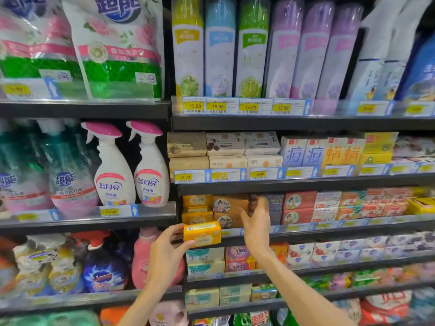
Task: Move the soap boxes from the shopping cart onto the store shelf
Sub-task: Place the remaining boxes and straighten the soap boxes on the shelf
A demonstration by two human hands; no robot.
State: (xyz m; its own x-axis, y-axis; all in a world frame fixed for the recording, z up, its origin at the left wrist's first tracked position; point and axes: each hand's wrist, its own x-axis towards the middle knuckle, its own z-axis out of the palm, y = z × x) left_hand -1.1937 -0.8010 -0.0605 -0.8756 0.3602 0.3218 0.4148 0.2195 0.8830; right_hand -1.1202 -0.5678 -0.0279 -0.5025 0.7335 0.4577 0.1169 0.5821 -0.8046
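My left hand (164, 252) holds an orange soap box (202, 234) by its left end, just in front of the shelf edge (306, 228). Right behind it, a stack of matching orange boxes (197, 209) stands on the shelf. My right hand (256, 220) reaches into the same shelf. Its thumb lies across the front of the brown soap boxes (229, 209), and its fingers are in shadow at their right end. Whether it grips one is unclear. The shopping cart is out of view.
Dark blue (274, 203), red (299, 205) and other soap boxes fill the shelf to the right. More soap boxes (223, 149) sit one shelf up, and others (237, 257) one shelf down. White spray bottles (113, 168) and detergent bags stand to the left.
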